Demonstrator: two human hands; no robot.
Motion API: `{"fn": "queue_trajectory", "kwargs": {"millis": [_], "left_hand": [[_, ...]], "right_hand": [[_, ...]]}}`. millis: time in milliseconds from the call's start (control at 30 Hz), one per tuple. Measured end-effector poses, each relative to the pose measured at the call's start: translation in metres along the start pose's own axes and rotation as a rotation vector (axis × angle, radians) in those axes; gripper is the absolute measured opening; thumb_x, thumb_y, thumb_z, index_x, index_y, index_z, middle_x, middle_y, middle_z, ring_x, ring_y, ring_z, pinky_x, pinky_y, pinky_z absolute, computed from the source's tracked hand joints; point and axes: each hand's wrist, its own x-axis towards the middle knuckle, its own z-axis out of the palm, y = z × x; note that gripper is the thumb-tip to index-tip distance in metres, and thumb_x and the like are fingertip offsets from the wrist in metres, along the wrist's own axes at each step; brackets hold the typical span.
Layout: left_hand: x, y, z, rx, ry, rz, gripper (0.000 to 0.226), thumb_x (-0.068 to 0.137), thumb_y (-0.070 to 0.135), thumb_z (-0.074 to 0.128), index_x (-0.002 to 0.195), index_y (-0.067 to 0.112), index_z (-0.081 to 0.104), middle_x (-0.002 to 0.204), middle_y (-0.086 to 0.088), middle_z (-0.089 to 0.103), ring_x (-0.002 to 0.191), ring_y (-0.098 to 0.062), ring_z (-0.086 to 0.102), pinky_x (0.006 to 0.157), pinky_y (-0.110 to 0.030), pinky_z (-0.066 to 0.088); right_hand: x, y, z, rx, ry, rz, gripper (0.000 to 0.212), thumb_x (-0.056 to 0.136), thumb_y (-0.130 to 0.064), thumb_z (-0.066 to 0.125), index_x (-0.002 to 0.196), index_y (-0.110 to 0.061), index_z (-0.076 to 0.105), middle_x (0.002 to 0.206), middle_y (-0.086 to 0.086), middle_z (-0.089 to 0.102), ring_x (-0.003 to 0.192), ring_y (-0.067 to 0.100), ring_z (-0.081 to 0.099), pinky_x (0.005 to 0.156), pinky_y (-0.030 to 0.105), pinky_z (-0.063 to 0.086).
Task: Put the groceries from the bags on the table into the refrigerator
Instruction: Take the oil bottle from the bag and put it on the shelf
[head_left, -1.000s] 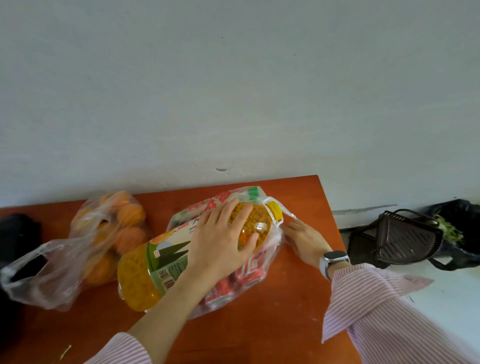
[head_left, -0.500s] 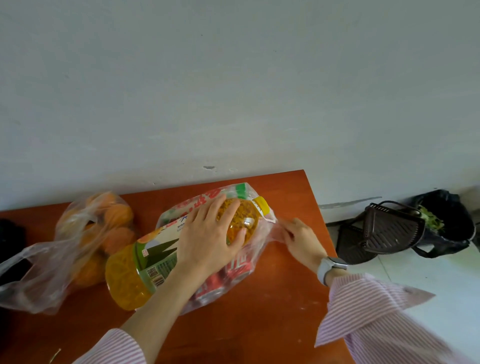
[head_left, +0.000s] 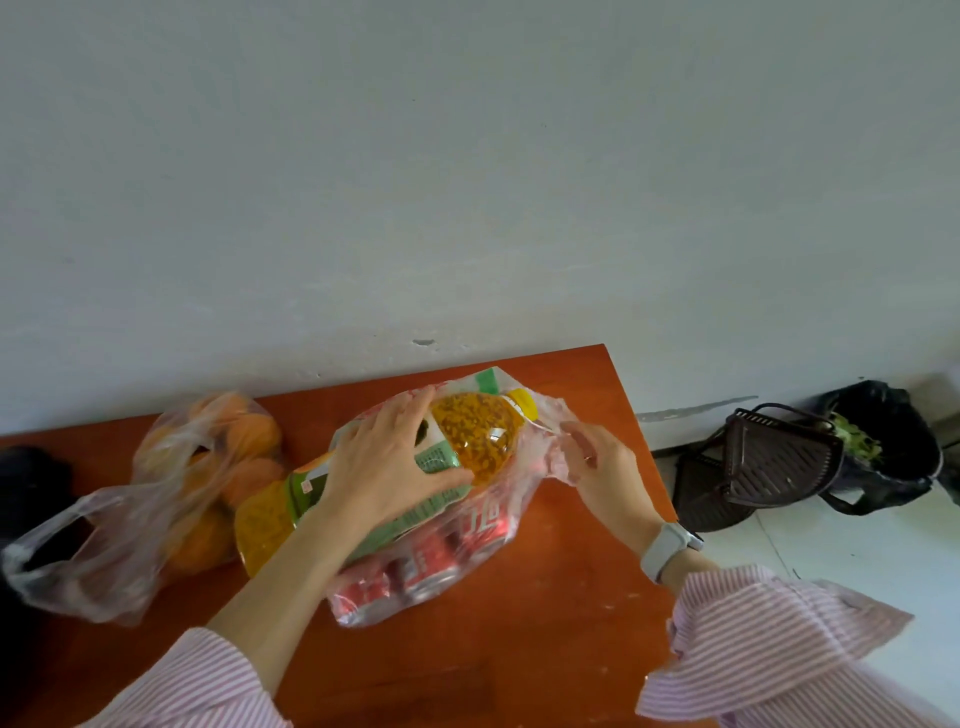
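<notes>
Both hands hold: left grips the lying juice bottle, cap up-right; right pinches bag.

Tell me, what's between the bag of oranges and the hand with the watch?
The orange juice bottle, lying on red cans in a clear bag, with the left hand gripping it, sits between the oranges bag and the right hand, in the head view.

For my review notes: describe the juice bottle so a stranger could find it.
On the orange-brown table, the clear bag nearer the right edge holds it. The bottle lies on its side atop red cans, under the left hand: yellow-orange, green label, yellow cap.
</notes>
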Motion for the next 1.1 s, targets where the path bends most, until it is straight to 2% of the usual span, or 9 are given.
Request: {"fn": "queue_trajectory", "kwargs": {"millis": [133,300,500,567,700,800,867,967,1100], "left_hand": [[-0.005,-0.010,-0.003,0.149,-0.137,0.031,0.126,0.046,0.089,0.044,0.142,0.035,-0.018,0.155,-0.006,0.013,0.138,-0.027,0.024,0.109,-0.046,0.030],[-0.008,-0.009,0.001,0.121,-0.071,0.044,0.125,0.049,0.090,0.048,0.144,0.032,-0.010,0.150,-0.007,0.027,0.132,-0.028,0.036,0.104,-0.049,0.036],[-0.024,-0.011,-0.011,0.001,0.082,-0.002,0.113,0.057,0.077,0.060,0.144,0.026,0.009,0.142,-0.003,0.036,0.123,-0.024,0.042,0.097,-0.041,0.039],[-0.034,-0.019,-0.019,-0.099,0.161,-0.025,0.108,0.055,0.076,0.061,0.142,0.028,0.016,0.136,0.000,0.042,0.118,-0.021,0.046,0.091,-0.038,0.043],[-0.054,-0.038,-0.032,-0.416,0.326,-0.054,0.092,0.050,0.068,0.069,0.128,0.031,0.037,0.119,0.007,0.057,0.107,-0.014,0.055,0.087,-0.032,0.046],[-0.075,-0.046,-0.039,-0.612,0.464,-0.141,0.076,0.056,0.045,0.082,0.120,0.027,0.045,0.100,0.013,0.058,0.089,-0.008,0.056,0.077,-0.027,0.044],[-0.089,-0.050,-0.045,-0.751,0.545,-0.177,0.065,0.059,0.035,0.083,0.113,0.029,0.047,0.094,0.018,0.059,0.084,-0.001,0.058,0.071,-0.023,0.045],[-0.113,-0.056,-0.055,-0.957,0.615,-0.208,0.056,0.061,0.028,0.083,0.108,0.020,0.054,0.090,0.015,0.062,0.080,0.000,0.061,0.068,-0.019,0.048],[-0.151,-0.056,-0.066,-1.282,0.600,-0.150,0.046,0.052,0.047,0.073,0.094,0.032,0.062,0.091,0.007,0.071,0.084,-0.011,0.068,0.066,-0.022,0.053]], "right_hand": [[-0.003,-0.034,0.020,0.157,-0.140,0.156,0.054,0.088,-0.047,0.047,0.127,-0.009,0.043,0.100,-0.002,0.065,0.083,0.013,0.065,0.072,0.030,0.056],[-0.007,-0.068,0.052,0.606,-0.088,0.306,0.064,0.084,-0.036,0.060,0.135,-0.019,0.025,0.120,0.003,0.054,0.106,0.023,0.060,0.088,0.045,0.052],[-0.011,-0.086,0.043,0.655,-0.074,0.172,0.066,0.087,-0.025,0.061,0.139,-0.018,0.022,0.119,-0.002,0.055,0.103,0.013,0.060,0.092,0.044,0.051],[-0.013,-0.096,0.039,0.624,-0.098,0.076,0.066,0.088,-0.024,0.059,0.141,-0.020,0.021,0.123,0.006,0.056,0.105,0.014,0.060,0.091,0.041,0.052],[-0.023,-0.130,0.036,0.511,-0.167,-0.137,0.065,0.092,-0.024,0.052,0.143,-0.037,0.013,0.126,-0.001,0.051,0.101,0.005,0.058,0.079,0.017,0.052],[-0.035,-0.158,0.041,0.473,-0.213,-0.281,0.062,0.093,-0.024,0.049,0.137,-0.047,0.012,0.145,-0.003,0.036,0.122,0.019,0.048,0.095,0.036,0.049],[-0.042,-0.170,0.046,0.505,-0.269,-0.310,0.058,0.093,-0.021,0.047,0.138,-0.041,0.016,0.142,-0.005,0.037,0.117,0.005,0.049,0.095,0.024,0.047],[-0.055,-0.179,0.050,0.534,-0.404,-0.248,0.055,0.094,-0.021,0.045,0.143,-0.024,0.021,0.127,-0.007,0.046,0.094,-0.013,0.053,0.076,0.003,0.043],[-0.089,-0.193,0.056,0.551,-0.608,-0.255,0.056,0.092,-0.030,0.043,0.143,-0.033,0.019,0.124,-0.014,0.053,0.107,-0.004,0.055,0.087,0.020,0.050]]}}
